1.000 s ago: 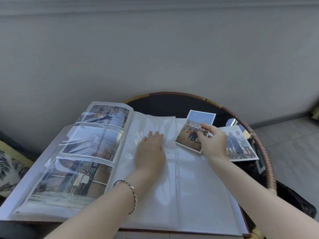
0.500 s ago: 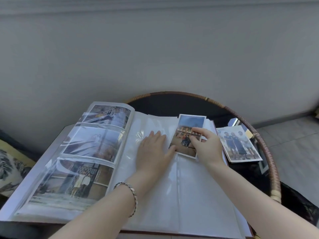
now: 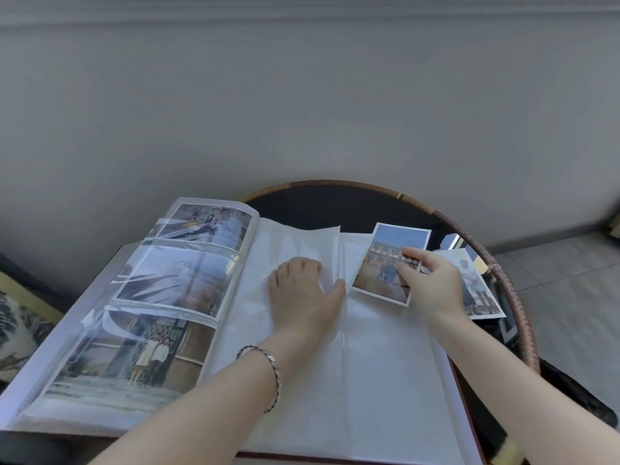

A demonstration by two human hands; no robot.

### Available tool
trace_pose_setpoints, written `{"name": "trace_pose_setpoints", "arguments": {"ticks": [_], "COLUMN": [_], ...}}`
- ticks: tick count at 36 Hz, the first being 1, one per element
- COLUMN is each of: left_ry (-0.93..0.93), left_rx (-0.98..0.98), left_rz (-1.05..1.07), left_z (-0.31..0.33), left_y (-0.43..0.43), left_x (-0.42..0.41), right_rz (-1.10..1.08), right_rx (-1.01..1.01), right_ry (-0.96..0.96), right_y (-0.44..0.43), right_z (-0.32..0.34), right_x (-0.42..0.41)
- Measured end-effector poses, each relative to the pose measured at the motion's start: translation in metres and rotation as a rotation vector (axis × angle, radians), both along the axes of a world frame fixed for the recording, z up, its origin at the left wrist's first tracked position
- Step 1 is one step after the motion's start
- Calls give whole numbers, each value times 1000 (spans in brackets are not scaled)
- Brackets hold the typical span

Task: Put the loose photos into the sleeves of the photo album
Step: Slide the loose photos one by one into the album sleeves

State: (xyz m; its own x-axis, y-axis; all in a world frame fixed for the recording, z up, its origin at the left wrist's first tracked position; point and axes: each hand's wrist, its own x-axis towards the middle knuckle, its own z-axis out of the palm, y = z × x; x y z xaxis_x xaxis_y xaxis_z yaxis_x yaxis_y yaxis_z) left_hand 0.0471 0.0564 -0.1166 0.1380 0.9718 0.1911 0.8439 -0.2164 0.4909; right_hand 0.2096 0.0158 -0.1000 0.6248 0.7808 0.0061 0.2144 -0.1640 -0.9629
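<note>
The album (image 3: 385,397) lies open on the surface (image 3: 335,206). Its left page holds three filled sleeves (image 3: 141,354), and the nearer part of its right page is bare and glossy.

Farther up that right page, the left hand (image 3: 302,290) rests on the plastic with knuckles bent, fingertips hidden and thumb stretched toward the outer edge. Whether the tips hook the film or only press it flat cannot be told. A wrinkled flap of film (image 3: 312,239) stands up just beyond it.

At the album's outer edge, the right hand (image 3: 432,283) pinches a photo (image 3: 382,263) between thumb and fingers. The photo is tilted, with its near corner over the page and not yet in any sleeve. More loose photos (image 3: 483,297) lie just off the album's right side, partly under that hand.

The likely trouble is at the sleeve mouth. If the film is not held apart, the photo's corner may catch on the flap, crease it, or slide on top of the plastic instead of inside. The tilt could also jam a corner. A hard pinch could bend the print or smudge it.
</note>
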Motion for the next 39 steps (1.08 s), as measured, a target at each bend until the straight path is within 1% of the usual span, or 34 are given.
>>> {"name": "trace_pose_setpoints", "arguments": {"ticks": [5, 11, 17, 22, 29, 33, 39], "left_ry": [-33, -54, -113, -85, -92, -95, -27], "left_rx": [9, 13, 44, 26, -8, -17, 37], "left_rz": [3, -6, -14, -40, -85, -74, -66], "left_z": [-2, -7, -5, -4, 2, 7, 16], "left_y": [0, 1, -1, -2, -2, -2, -3], "left_x": [0, -2, -1, -2, -2, -1, -2], "right_rz": [-16, -25, -34, -84, -83, -42, 43], "right_rx": [14, 11, 20, 85, 69, 62, 46], "right_ry": [63, 57, -12, -100, -56, -40, -102], "right_y": [5, 10, 10, 8, 8, 7, 8], "right_z": [3, -2, 0, 1, -1, 0, 1], "right_x": [-6, -15, -26, -24, -25, -30, -29]}}
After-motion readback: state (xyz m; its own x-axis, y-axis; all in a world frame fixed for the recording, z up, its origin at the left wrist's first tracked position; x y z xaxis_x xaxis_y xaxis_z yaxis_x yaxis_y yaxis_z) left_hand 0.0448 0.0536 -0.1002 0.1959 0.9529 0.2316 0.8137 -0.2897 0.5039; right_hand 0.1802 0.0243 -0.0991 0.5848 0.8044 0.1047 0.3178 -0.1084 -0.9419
